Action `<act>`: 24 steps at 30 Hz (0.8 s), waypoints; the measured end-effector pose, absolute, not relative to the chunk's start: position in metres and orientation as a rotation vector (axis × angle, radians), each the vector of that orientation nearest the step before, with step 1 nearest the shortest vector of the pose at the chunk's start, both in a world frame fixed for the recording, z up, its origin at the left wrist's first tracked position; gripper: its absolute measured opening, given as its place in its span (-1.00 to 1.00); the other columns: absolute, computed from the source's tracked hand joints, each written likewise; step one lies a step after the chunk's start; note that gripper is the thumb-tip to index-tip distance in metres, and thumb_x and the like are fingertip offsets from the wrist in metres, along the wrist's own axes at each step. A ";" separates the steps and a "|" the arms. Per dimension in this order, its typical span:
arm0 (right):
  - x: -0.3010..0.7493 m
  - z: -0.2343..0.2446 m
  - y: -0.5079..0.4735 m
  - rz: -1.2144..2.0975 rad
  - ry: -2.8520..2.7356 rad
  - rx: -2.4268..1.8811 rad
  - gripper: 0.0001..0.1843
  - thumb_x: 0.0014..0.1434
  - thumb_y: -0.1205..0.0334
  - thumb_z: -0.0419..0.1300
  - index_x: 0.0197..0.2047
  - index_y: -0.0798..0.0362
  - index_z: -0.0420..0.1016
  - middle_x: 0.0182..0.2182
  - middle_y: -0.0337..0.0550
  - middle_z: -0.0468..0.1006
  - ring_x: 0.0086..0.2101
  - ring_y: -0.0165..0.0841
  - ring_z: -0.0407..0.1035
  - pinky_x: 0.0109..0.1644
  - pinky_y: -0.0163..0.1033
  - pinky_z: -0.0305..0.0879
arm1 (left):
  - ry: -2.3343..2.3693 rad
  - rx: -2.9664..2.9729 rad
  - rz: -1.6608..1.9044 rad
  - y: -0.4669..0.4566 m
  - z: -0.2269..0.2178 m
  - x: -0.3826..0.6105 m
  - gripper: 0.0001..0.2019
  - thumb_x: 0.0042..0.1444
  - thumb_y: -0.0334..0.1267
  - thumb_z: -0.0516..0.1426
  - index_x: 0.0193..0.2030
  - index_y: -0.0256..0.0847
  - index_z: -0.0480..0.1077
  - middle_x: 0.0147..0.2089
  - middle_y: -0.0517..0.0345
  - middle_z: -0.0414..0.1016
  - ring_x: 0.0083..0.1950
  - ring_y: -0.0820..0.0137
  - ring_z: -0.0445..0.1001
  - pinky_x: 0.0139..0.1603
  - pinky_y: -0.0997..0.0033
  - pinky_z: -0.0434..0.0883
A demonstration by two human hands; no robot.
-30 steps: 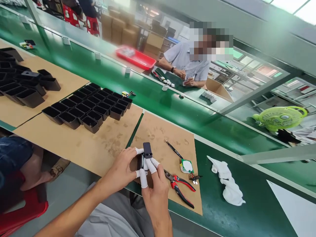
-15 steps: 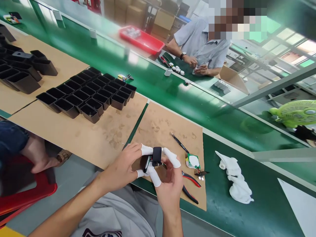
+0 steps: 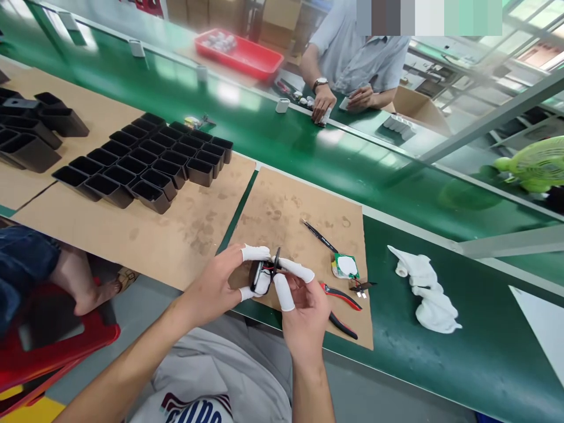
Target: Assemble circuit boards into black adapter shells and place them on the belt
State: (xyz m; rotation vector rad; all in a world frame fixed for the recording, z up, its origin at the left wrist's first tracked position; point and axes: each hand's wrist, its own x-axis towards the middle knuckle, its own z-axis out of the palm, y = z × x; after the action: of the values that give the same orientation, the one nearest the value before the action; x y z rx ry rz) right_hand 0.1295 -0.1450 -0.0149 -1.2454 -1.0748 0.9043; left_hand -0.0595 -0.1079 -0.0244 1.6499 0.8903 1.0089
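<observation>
My left hand (image 3: 210, 288), with white finger cots on its fingertips, is closed around a small black case (image 3: 254, 276) whose open end faces right. A white part (image 3: 263, 283) and thin wires show inside it. Between the cot-covered thumb and finger of my right hand (image 3: 306, 308) is a thin black plate (image 3: 277, 258), seen edge-on beside the case's opening. Wires run between plate and case. Right of my hands lie red-and-black pliers (image 3: 346, 299), black tweezers (image 3: 321, 236) and a green circuit board (image 3: 339, 258) with a white pad, wired to a black piece (image 3: 361, 286).
Rows of black cases (image 3: 132, 164) stand on brown cardboard (image 3: 194, 217) to the left. A crumpled white cloth (image 3: 429, 288) lies right. Across the green belt (image 3: 247, 123), a co-worker's hand (image 3: 324, 106) touches a small white object. A red tray (image 3: 264, 64) sits behind.
The black plate has turned from facing me to edge-on in my right hand, uncovering the case's opening. Across the belt, the co-worker's one hand has reached down to the belt's edge.
</observation>
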 end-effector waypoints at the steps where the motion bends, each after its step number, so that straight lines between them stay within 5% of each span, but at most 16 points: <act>1: 0.130 -0.014 -0.145 0.914 -1.081 -1.240 -0.80 0.37 0.14 0.51 0.05 -0.14 0.82 -0.09 -0.13 0.85 -0.12 -0.25 0.75 0.05 -0.20 0.70 | 0.895 1.647 1.010 -0.108 -0.024 -0.060 -0.37 0.26 -0.57 0.29 0.42 0.03 0.50 0.36 0.04 0.64 0.39 0.13 0.58 0.42 0.14 0.50; 10: 0.135 -0.016 -0.156 0.859 -1.272 -1.297 -0.64 0.50 0.16 0.38 0.31 -0.19 0.68 0.12 -0.05 0.72 0.06 -0.18 0.65 0.26 -0.01 0.63 | 0.924 1.624 0.987 -0.108 -0.018 -0.059 -0.44 0.27 -0.51 0.29 0.37 -0.04 0.50 0.32 0.02 0.65 0.36 0.12 0.59 0.41 0.11 0.50; 16: 0.137 -0.022 -0.159 0.967 -1.333 -1.284 -0.20 0.25 0.17 0.61 0.49 -0.20 0.49 0.04 -0.12 0.64 -0.08 -0.22 0.59 0.18 -0.01 0.64 | 0.923 1.624 0.983 -0.106 -0.021 -0.060 -0.25 0.10 -0.66 0.20 0.41 -0.04 0.50 0.39 0.04 0.63 0.44 0.10 0.56 0.48 0.08 0.48; 24: 0.134 -0.019 -0.148 1.021 -1.267 -1.247 -0.52 0.33 0.15 0.55 0.28 -0.17 0.66 -0.13 -0.23 0.54 -0.16 -0.30 0.51 0.04 -0.15 0.58 | 0.888 1.542 0.963 -0.106 -0.018 -0.060 -0.34 0.23 -0.58 0.29 0.43 -0.03 0.51 0.41 0.00 0.61 0.41 0.05 0.59 0.40 0.10 0.55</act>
State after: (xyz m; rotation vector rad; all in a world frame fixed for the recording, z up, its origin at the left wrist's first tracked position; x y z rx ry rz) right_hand 0.1337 -0.1482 -0.0188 -1.2470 -1.2674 1.0205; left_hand -0.0604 -0.1059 -0.0178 1.5423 0.8877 0.9631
